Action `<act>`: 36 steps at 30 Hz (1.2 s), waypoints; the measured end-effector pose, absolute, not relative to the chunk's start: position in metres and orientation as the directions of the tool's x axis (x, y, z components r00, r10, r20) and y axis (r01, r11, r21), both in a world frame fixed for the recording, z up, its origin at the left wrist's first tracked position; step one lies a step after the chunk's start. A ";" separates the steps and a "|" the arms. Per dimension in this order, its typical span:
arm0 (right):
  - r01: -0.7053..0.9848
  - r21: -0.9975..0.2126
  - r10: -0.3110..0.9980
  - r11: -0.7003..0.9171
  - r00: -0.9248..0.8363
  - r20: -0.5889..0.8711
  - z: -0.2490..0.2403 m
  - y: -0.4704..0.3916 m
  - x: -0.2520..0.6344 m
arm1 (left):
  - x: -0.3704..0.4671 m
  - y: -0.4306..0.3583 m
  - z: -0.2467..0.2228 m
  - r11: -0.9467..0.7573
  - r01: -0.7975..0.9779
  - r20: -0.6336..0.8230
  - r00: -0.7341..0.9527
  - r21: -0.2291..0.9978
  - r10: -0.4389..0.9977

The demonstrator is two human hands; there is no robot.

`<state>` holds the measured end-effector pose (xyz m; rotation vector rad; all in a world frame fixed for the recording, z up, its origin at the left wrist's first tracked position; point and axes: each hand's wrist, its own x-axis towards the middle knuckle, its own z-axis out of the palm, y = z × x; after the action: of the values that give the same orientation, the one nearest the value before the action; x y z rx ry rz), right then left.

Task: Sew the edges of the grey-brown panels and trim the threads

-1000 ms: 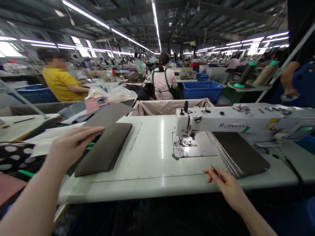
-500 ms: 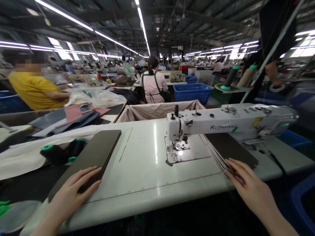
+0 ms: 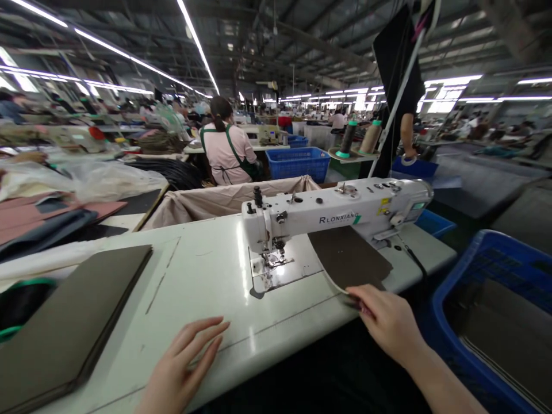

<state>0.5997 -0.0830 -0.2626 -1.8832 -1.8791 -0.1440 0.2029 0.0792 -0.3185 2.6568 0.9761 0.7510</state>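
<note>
My left hand (image 3: 185,359) is over the pale sewing table (image 3: 190,287), fingers apart and nothing in them. Left of it lies a stack of dark olive-brown panels (image 3: 81,316). My right hand (image 3: 386,322) pinches the front corner of a dark panel (image 3: 351,256) that lies to the right of the needle area, partly under the arm of the white sewing machine (image 3: 336,210). Something dark and pinkish shows between the fingers of my right hand, too small to make out. The machine's lamp lights the presser foot and needle plate (image 3: 284,273).
A blue basket (image 3: 478,322) holding dark panels stands at the right. Two thread cones (image 3: 357,138) are behind the machine. Black spools (image 3: 21,305) lie at the left edge. A cloth-lined bin (image 3: 224,201) and a seated person (image 3: 226,144) are beyond the table.
The view has turned right, bringing the blue basket into sight. My left hand has left the left stack and moved onto the bare table. The right-hand panels now lie flatter, their edges less fanned.
</note>
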 end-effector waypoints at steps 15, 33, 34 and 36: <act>0.575 -0.706 0.890 0.413 -0.419 0.180 -0.303 -0.016 0.488 | 0.264 0.047 -0.355 -0.840 0.514 0.142 0.831 0.174 0.538; 0.884 -0.361 0.955 0.296 -0.276 0.108 -0.328 0.085 0.537 | 0.267 0.128 -0.325 -0.812 0.551 0.129 0.806 0.192 0.577; 0.881 -0.366 0.954 0.301 -0.279 0.113 -0.328 0.086 0.536 | 0.272 0.131 -0.323 -0.818 0.540 0.130 0.812 0.200 0.568; 0.878 -0.367 0.952 0.307 -0.283 0.117 -0.328 0.087 0.535 | 0.280 0.136 -0.321 -0.821 0.532 0.127 0.817 0.208 0.562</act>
<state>0.5346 0.0870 -0.3280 -1.6508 -2.2664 0.3318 0.2796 0.1362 -0.3208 2.8377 0.8610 0.2741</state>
